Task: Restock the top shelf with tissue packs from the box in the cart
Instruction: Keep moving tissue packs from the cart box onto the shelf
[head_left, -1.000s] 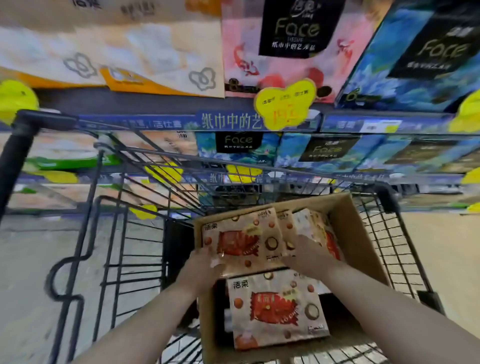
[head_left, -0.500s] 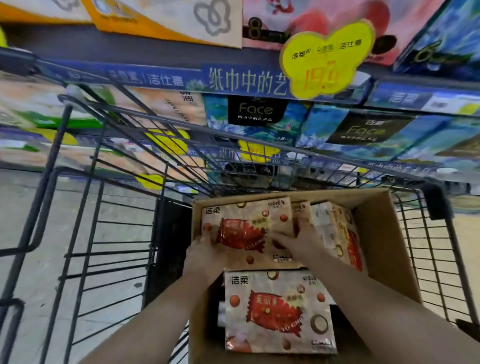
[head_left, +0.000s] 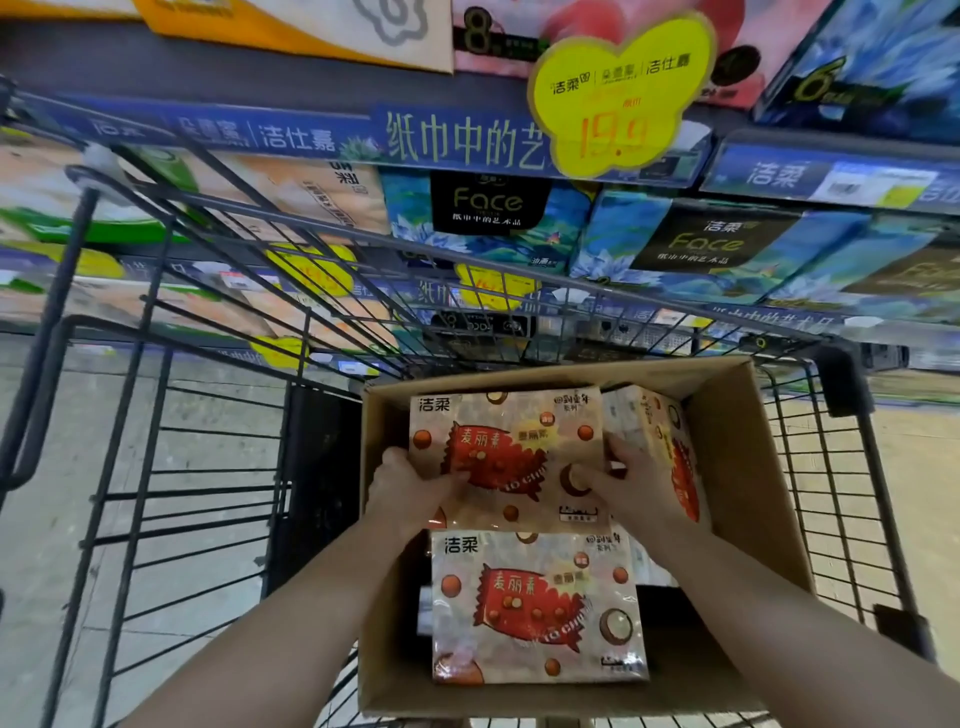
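Shelves (head_left: 291, 136) of boxed and bagged tissues fill the background, but the top shelf is out of view, so how much has been restocked cannot be told. In front of them stands the wire shopping cart (head_left: 844, 384) with the open cardboard box (head_left: 743, 467) inside. At least three tissue packs remain in the box, so I judge much of the job is left. One near pack (head_left: 537, 605) lies flat, and another (head_left: 670, 441) stands on edge by the right wall. The far tissue pack (head_left: 506, 457), still inside the box, sits between both hands. The left hand (head_left: 410, 488) grips its left edge with the thumb on its face. The right hand (head_left: 634, 480) clasps its right edge likewise.
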